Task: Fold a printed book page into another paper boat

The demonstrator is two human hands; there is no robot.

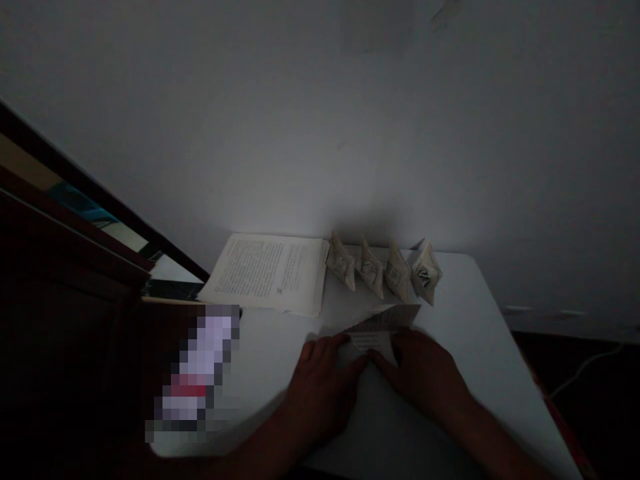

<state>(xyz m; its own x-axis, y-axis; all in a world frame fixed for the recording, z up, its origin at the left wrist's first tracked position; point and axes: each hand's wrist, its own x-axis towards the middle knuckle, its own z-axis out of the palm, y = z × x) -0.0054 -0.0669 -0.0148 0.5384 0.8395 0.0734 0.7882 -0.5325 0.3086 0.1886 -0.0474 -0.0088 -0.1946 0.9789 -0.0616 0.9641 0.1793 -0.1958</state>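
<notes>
Pretty dim shot, but here's what shows: both hands are down flat on a white table (465, 313), pressing on a printed sheet (383, 328) that's partly folded, with one flap turned up into a pointed edge toward the far side. The left hand (325, 380) lies palm down on the sheet's left part, fingers spread a bit and pointing forward. The right hand (423, 370) lies on the right part, its fingertips touching the fold near the middle. The two hands sit close together, nearly meeting at the crease, and neither is curled around anything; they just press the paper onto the table. The sheet sits at the near middle of the table, right in front of the person. Behind it, close to the wall (320, 120), four folded paper shapes (384, 270) stand in a row, pointy and upright, just beside each other. Left of that row lies a stack of printed pages (267, 272), flat, its right edge just about touching the first shape. Dark wooden furniture (70, 320) fills the left side.
</notes>
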